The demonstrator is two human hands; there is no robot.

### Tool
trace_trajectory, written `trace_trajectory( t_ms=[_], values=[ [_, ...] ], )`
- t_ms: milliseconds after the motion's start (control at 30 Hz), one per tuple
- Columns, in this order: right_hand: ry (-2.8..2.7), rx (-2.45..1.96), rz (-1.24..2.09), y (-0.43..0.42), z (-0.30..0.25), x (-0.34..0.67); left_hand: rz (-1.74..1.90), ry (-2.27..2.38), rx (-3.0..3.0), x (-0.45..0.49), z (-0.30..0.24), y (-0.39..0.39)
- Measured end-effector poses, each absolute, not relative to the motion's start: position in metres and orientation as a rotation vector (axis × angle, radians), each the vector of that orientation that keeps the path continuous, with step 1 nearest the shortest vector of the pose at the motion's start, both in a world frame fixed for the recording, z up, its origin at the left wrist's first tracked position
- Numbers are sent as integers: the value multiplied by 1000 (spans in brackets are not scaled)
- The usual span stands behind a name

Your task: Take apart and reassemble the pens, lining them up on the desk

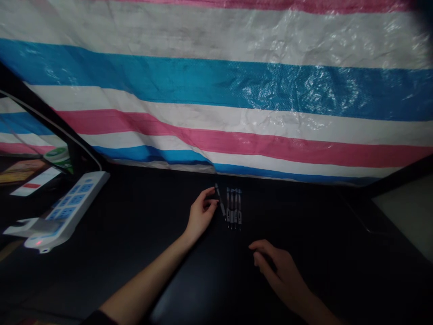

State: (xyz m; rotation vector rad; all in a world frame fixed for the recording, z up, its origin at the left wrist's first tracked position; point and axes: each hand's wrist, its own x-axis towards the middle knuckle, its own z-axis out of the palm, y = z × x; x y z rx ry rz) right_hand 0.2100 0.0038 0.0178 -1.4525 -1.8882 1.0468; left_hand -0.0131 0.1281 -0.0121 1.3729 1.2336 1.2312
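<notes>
Several dark pens (233, 207) lie side by side in a row on the black table (135, 253), tips towards me. One more pen (221, 203) lies slanted just left of the row. My left hand (201, 214) is beside the slanted pen, its index finger and thumb apart. The index fingertip is at the pen's far end; whether it touches I cannot tell. Nearer to me and to the right of the row, my right hand (279, 271) hovers with its fingers loosely bent, thumb and index apart, holding nothing.
A white power strip (72, 207) with a lit red light stands at the left, a white plug-like piece (34, 226) by it. Beyond the dark frame are a green-and-white tub (58, 155) and a white card (35, 181). A striped plastic sheet (216, 81) hangs behind the table.
</notes>
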Motion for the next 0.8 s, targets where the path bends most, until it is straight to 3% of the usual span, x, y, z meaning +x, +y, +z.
trace_trajectory(
  t_ms=[367,800],
  values=[
    [-1896,-1489,931,6,14,213,975,1178,2243,-12,-9,119],
    [-1828,-1517,699,20,11,226,815,1095,2354,-6,3,107]
  ],
)
